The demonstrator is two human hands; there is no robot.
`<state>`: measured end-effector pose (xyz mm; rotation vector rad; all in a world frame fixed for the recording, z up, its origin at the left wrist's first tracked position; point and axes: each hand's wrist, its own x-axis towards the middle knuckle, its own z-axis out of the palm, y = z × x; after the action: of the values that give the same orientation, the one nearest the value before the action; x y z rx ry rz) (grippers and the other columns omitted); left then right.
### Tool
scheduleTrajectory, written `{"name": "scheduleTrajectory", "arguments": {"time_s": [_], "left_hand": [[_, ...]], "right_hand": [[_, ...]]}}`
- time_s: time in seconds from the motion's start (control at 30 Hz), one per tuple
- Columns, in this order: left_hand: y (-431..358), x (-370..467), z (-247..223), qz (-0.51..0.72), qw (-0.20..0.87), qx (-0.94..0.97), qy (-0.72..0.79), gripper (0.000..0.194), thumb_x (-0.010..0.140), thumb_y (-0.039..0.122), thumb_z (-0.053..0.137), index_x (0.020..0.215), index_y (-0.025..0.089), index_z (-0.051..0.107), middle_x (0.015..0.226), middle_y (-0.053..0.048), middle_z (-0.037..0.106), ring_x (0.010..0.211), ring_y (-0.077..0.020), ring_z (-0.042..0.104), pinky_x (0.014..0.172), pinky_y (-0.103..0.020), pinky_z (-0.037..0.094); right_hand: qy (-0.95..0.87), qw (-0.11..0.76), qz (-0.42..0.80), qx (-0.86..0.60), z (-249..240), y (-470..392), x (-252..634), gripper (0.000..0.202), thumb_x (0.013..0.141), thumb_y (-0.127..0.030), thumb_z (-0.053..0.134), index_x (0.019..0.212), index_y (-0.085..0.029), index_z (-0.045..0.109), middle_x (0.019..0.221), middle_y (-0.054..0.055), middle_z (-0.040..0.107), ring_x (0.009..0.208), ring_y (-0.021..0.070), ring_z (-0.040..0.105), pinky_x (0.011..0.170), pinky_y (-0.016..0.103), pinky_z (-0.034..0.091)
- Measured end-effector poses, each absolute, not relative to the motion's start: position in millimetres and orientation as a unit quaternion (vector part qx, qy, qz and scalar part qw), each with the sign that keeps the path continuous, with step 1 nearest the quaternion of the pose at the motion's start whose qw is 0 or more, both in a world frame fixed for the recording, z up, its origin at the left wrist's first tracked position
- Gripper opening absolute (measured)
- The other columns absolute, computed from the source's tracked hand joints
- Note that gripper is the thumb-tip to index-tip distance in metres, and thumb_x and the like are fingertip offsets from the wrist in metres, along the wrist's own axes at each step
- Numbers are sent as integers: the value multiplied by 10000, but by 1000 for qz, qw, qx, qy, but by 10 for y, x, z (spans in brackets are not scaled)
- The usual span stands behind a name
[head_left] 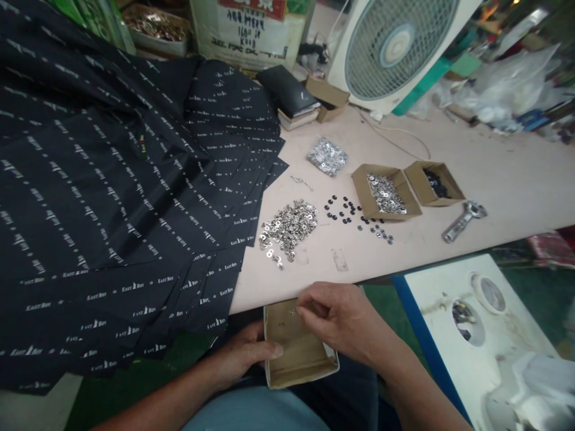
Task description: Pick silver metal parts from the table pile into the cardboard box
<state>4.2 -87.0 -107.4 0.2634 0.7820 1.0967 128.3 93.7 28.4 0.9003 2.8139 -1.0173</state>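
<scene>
An open box [299, 353], brown inside with a pale rim, is held near the person's lap, just beyond the near edge of the counter [507, 173]. In it, toward the far left part, lie 2 small bits of metal: the left bit [281, 324] rests apart from the fingers, and the right bit [293, 312] is right at the fingertips of the right hand [335, 317]. That hand reaches in over the far right part of the box with thumb and fingers curled in close; I cannot tell whether they pinch the bit or only touch it. The left hand [249, 353] clasps the box's left wall, thumb inside.

On the counter, the left carton [362, 197] holds silver pieces [386, 193] and the right carton [447, 200] beside it holds black pieces [435, 184]. Farther left, a clear bag [327, 157] is filled with silver pieces. At the far left, a tray [166, 46] holds coppery pieces [150, 24]. A loose silver heap [291, 227] lies beyond the open box, with scattered black discs [344, 212] to its right. Dark printed sheets [135, 221] cover the left side.
</scene>
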Motion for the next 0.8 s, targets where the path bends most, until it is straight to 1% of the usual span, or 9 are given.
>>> {"name": "scheduleTrajectory", "arguments": {"time_s": [0.07, 0.17, 0.3, 0.47, 0.57, 0.63, 0.73, 0.8], "left_hand": [[-856, 38, -1066, 507, 777, 120, 354, 549, 771, 281, 762, 1307, 170, 720, 1270, -111, 781, 1171, -356, 692, 1073, -481, 477], [-846, 39, -1065, 506, 782, 111, 347, 556, 772, 283, 762, 1315, 173, 717, 1268, -114, 783, 1162, -360, 700, 1083, -501, 477], [-849, 25, -1057, 510, 780, 120, 342, 551, 771, 290, 769, 1307, 168, 726, 1252, -123, 789, 1153, -364, 706, 1089, -507, 473], [-841, 9, -1037, 508, 781, 114, 345, 558, 752, 304, 780, 1294, 176, 732, 1251, -118, 790, 1151, -365, 705, 1074, -496, 478], [-840, 16, -1042, 503, 782, 114, 350, 561, 752, 320, 785, 1289, 169, 733, 1239, -125, 793, 1147, -374, 705, 1069, -504, 478], [-849, 23, -1055, 502, 782, 113, 351, 561, 759, 324, 785, 1295, 169, 729, 1239, -127, 792, 1141, -373, 708, 1063, -504, 482], [-867, 30, -1077, 503, 784, 116, 345, 581, 771, 328, 786, 1326, 174, 710, 1262, -129, 783, 1151, -371, 705, 1052, -499, 493], [-876, 31, -1087, 505, 781, 119, 347, 584, 772, 332, 791, 1326, 170, 708, 1272, -130, 779, 1154, -367, 704, 1056, -497, 495]], "right_hand": [[887, -27, -335, 318, 278, 950, 1237, 67, 882, -255, 687, 880, -255, 754, 616, -56, 605, 542, 131, 520, 558, 263, 364], [882, -91, -287, 363, 187, 953, 1080, 132, 904, -317, 699, 991, -253, 774, 624, -43, 619, 552, 145, 538, 583, 278, 388], [888, -126, -239, 373, 21, 912, 889, 108, 916, -324, 709, 961, -249, 772, 643, -27, 638, 567, 155, 560, 607, 288, 392], [876, -127, -277, 375, -56, 862, 901, 92, 946, -282, 668, 922, -264, 756, 665, -27, 644, 590, 158, 563, 620, 287, 400], [844, -125, -336, 398, 6, 861, 976, 93, 932, -298, 674, 914, -255, 755, 644, -37, 610, 595, 155, 543, 614, 285, 400], [795, -134, -407, 429, 70, 870, 1019, 108, 920, -322, 677, 883, -240, 737, 640, -39, 590, 597, 150, 523, 600, 276, 399], [652, -180, -575, 460, 141, 898, 1059, 197, 900, -403, 688, 825, -222, 669, 668, -27, 593, 568, 136, 472, 529, 254, 378], [534, -216, -680, 453, 155, 930, 1068, 223, 862, -425, 704, 811, -219, 635, 752, 5, 644, 581, 136, 484, 493, 242, 380]]}}
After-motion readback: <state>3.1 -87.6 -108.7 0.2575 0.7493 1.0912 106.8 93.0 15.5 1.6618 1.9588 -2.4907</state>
